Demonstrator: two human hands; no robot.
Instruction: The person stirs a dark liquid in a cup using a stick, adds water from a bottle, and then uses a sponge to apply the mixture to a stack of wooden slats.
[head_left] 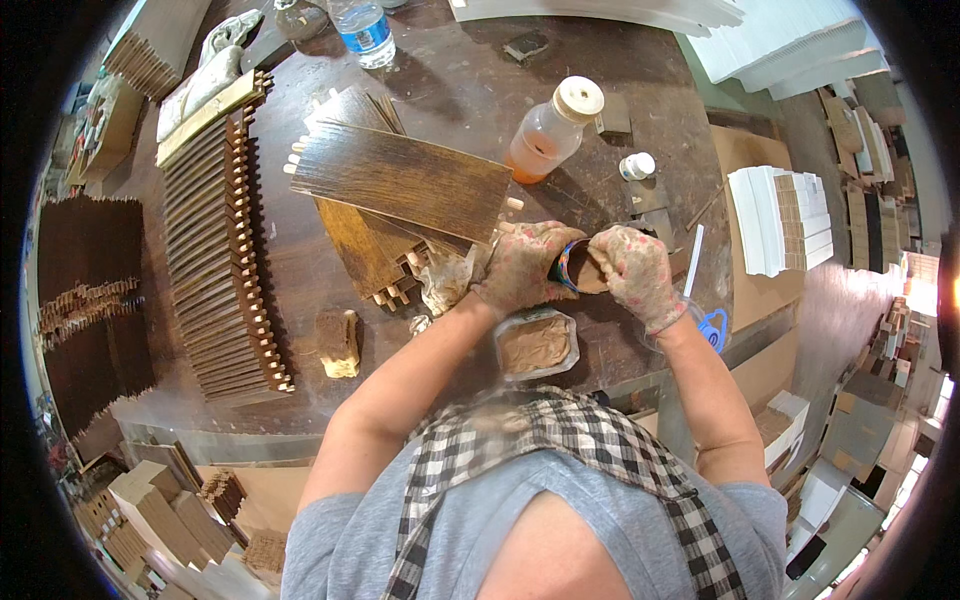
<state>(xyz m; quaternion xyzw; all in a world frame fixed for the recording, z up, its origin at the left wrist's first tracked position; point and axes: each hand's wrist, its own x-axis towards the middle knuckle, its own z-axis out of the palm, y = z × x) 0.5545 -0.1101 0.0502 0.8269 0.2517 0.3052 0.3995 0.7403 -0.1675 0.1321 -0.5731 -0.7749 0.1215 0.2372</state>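
Observation:
Both my hands wear pale, red-spotted gloves and meet over the middle of the dark table. In my left hand (526,266) is a small round can (580,270), tipped so that its open mouth faces right, with brown stuff inside. My right hand (634,276) is closed at the can's mouth, fingers curled; anything in them is hidden. Just below the can sits a clear plastic tub (574,345) of brown paste (535,344). A crumpled rag (446,282) lies beside my left wrist. Above it rest stacked dark wood-grain boards (400,175) with light dowel ends.
A long row of dowelled slats (215,270) stands at left, near a brown-stained sponge (338,342). A bottle of orange liquid (545,138), a small white bottle (637,166) and a water bottle (366,36) stand beyond my hands. White strips (780,220) are piled at right.

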